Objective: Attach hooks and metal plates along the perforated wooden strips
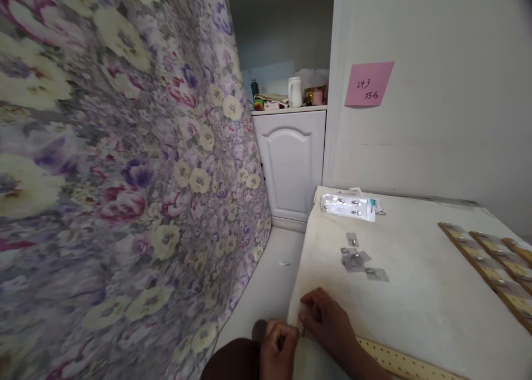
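Observation:
My left hand (277,344) is closed at the table's near left edge, fingers curled and thumb side up. Just right of it, my right hand (326,319) bends over the table corner with its fingers curled in. A small shiny metal hook (303,330) shows between the two hands, close to the right fingertips. What each hand pinches is too small to make out. Ahead of them lie several clear square adhesive hooks (354,260), some overlapping, and one single clear hook (352,239) a little farther off.
A clear blister pack (348,206) with hooks lies near the table's far edge. Wooden strips (477,258) with clear pieces on them lie at right. A perforated board (399,360) is partly under my right forearm. A floral curtain (145,175) hangs at left; a white cabinet (293,169) stands behind.

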A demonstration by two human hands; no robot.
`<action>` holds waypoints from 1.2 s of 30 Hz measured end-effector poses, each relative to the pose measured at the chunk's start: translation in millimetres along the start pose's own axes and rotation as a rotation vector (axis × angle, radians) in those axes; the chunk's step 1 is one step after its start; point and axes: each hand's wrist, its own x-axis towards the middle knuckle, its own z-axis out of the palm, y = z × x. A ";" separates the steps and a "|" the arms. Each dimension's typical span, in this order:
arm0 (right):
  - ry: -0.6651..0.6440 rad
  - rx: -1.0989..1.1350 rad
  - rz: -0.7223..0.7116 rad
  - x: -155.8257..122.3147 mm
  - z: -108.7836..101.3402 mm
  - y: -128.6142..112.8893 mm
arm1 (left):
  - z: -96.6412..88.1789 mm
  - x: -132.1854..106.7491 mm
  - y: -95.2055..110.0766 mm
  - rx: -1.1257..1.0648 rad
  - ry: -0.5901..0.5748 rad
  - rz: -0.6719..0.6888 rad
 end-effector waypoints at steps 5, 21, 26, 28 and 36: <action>-0.019 0.021 0.035 2.1 -1.2 0.1 | -0.6 -0.3 4.8 0.006 -0.010 -0.010; -0.093 0.059 0.098 14.6 4.2 9.7 | -0.7 0.3 1.0 0.026 -0.009 -0.019; -0.058 0.072 0.085 10.4 4.0 8.0 | -1.0 -1.7 2.6 0.019 0.029 -0.010; -0.039 0.087 0.060 9.2 2.7 7.9 | -2.0 -3.3 2.9 -0.005 0.038 -0.028; 0.078 0.180 -0.064 -2.9 -17.2 15.3 | -2.3 -7.5 3.2 -0.092 0.067 -0.105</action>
